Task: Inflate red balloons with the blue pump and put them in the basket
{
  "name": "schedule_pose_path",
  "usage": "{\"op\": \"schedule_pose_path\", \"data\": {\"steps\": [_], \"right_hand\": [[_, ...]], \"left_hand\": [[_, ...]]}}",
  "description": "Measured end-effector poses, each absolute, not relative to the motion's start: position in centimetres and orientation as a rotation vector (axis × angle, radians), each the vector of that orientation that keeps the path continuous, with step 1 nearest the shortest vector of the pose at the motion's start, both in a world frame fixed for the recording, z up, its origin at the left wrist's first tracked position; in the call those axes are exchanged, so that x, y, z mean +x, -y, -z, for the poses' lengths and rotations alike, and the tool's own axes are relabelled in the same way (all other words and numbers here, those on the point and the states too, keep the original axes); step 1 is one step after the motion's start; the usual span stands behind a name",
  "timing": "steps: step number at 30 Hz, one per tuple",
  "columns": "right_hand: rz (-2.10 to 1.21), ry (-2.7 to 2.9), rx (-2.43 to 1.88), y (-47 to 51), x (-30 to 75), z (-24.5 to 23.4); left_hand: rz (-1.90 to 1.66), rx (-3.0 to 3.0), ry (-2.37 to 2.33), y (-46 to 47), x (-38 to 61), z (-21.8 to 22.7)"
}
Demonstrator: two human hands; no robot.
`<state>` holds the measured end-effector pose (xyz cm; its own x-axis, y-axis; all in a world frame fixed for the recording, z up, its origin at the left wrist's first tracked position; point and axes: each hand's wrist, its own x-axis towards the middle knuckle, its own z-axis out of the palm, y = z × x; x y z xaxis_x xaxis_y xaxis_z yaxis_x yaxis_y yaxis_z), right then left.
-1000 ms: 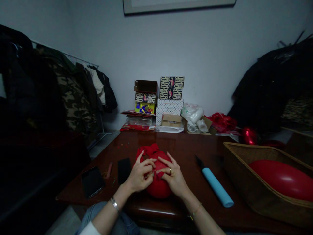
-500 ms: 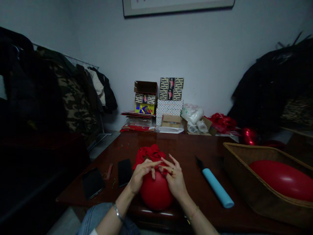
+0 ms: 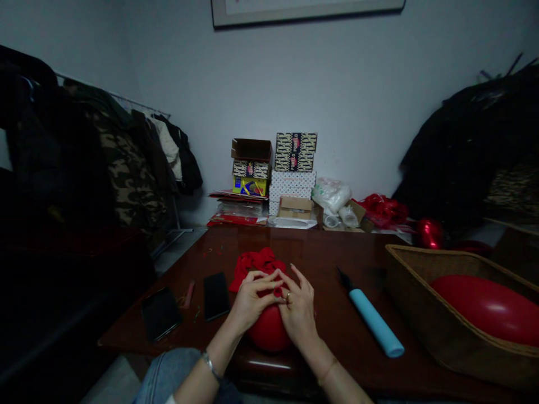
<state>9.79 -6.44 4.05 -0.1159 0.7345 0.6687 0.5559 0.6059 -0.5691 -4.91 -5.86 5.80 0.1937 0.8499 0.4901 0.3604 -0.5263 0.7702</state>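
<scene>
An inflated red balloon [image 3: 269,331] sits at the near edge of the dark wooden table, its neck turned up between my hands. My left hand [image 3: 254,297] pinches the neck from the left, thumb and fingers pressed together. From the right, my right hand [image 3: 298,306], with a ring on one finger, closes on the same neck; its other fingers stretch upward. The rolled red mouth of the balloon shows between the fingertips. Just behind the hands lies a heap of red balloons or cloth [image 3: 256,264]; I cannot tell which.
A light-blue hand pump [image 3: 374,322] lies to the right, beside a wicker basket [image 3: 416,331] holding a big red balloon [image 3: 488,308]. Two dark phones, one a phone [image 3: 216,295] near my left hand, lie leftward. Stacked boxes [image 3: 292,185] stand against the back wall.
My hands have drawn closer around the balloon's neck, and the left hand has shifted right. The balloon sits slightly higher and is more covered by the hands.
</scene>
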Motion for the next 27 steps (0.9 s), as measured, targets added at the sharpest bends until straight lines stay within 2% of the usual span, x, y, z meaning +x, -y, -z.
{"op": "schedule_pose_path", "data": {"steps": [3, 7, 12, 18, 27], "right_hand": [[-0.232, 1.825, -1.026, 6.7, 10.1, -4.3], [-0.443, 1.783, -0.956, 6.7, 11.4, -4.1], [-0.479, 1.717, -0.96, 6.1, 13.2, -4.7], [-0.612, 1.965, -0.817, 5.3, 14.2, -7.5], [-0.751, 2.051, -0.747, 4.1, 13.2, -8.0]], "left_hand": [[-1.408, 1.908, -1.118, 5.9, -4.5, -5.3], [-1.499, 1.904, -1.171, 6.3, -4.3, -4.9], [-1.395, 2.117, -1.194, 6.4, -4.6, -5.0], [-1.131, 2.449, -1.087, 6.4, -5.0, -5.9], [-1.015, 2.453, -1.008, 7.0, -5.0, -7.3]]}}
